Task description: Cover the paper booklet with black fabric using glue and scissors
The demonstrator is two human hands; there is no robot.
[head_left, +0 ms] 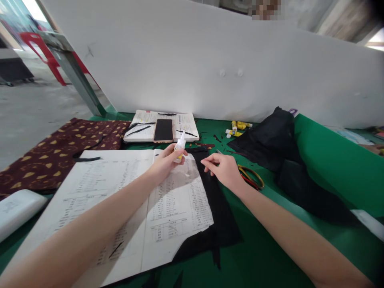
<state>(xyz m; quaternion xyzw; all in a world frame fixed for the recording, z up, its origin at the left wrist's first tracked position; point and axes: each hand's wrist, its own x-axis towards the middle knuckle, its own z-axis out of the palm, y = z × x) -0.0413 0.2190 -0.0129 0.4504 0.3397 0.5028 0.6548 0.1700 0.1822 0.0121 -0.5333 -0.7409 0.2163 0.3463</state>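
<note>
Nearby: scissors (pixel 256 176) by right hand (pixel 225 169), black cloth (pixel 268 138).

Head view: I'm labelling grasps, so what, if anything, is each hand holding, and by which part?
The left hand holds the white bottle by its body. Whether the right hand holds anything cannot be told.

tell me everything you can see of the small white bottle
The small white bottle, apparently plastic, has a narrow, tapering nozzle and some yellow low on its body. It is roughly upright, nozzle up, gripped in the left hand above the printed pages; the grip hides part of it. Whether it is capped is unclear.
</note>
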